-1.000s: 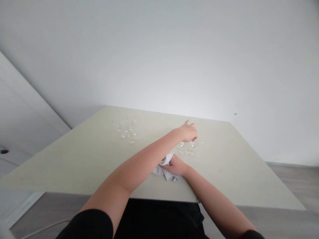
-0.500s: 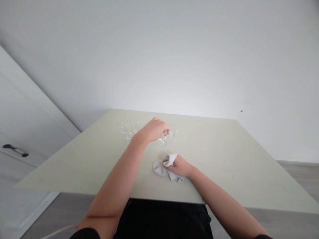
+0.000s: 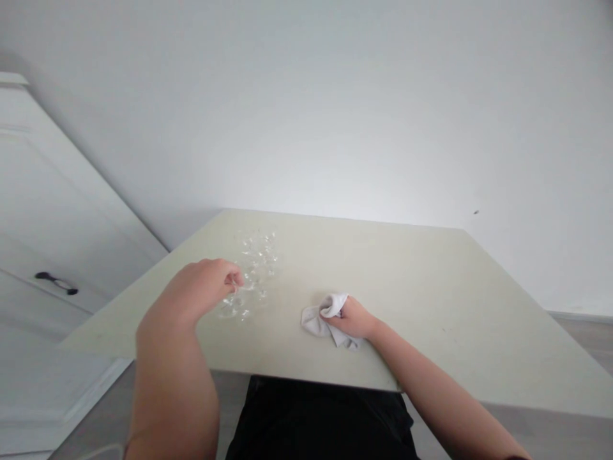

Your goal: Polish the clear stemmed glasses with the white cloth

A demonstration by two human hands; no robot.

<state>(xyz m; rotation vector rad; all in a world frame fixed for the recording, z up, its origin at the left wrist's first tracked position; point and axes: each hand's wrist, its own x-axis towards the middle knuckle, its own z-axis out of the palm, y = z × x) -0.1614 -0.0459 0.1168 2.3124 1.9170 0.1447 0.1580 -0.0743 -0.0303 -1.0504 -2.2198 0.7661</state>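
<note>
My left hand (image 3: 198,289) is closed in a pinch on a small clear glass (image 3: 235,305), low over the left part of the pale table (image 3: 431,294). Just beyond it stands a cluster of several more clear glasses (image 3: 259,254). My right hand (image 3: 353,318) rests on the table near the front edge, its fingers closed round a crumpled white cloth (image 3: 317,321). The two hands are well apart.
A white cabinet with a black handle (image 3: 55,283) stands to the left of the table. A plain white wall rises behind the table. Grey floor shows at the right (image 3: 589,332).
My left hand has carried the clear glass from the right side of the table across to the left, next to the cluster. My right hand has stayed on the cloth.
</note>
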